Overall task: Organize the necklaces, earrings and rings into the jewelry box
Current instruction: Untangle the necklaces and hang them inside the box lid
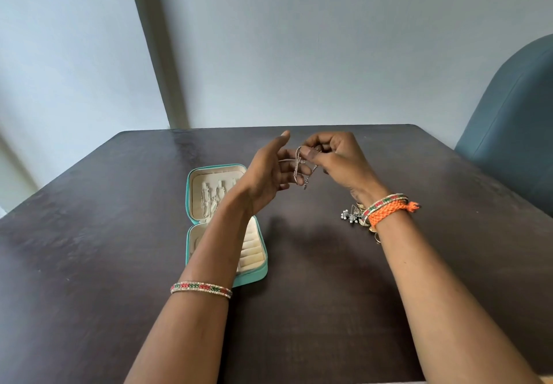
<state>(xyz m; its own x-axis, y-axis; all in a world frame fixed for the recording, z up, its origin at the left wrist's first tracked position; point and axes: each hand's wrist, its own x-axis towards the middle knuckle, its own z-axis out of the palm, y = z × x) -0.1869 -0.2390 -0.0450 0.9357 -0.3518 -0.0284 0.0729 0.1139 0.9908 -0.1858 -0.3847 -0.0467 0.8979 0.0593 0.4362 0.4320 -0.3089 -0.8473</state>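
My table (119, 264) is dark wood, a bit shiny. The necklace (299, 165) is shiny metal. The jewelry box (254, 276) looks soft inside.

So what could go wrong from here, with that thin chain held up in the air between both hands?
Held above the table, the silver necklace hangs in loose loops between the right hand and left hand; it may knot or slip.

The left forearm lies over the open jewelry box, so a careless move might nudge it.

The right wrist hovers over the loose jewelry pile and could scatter it.
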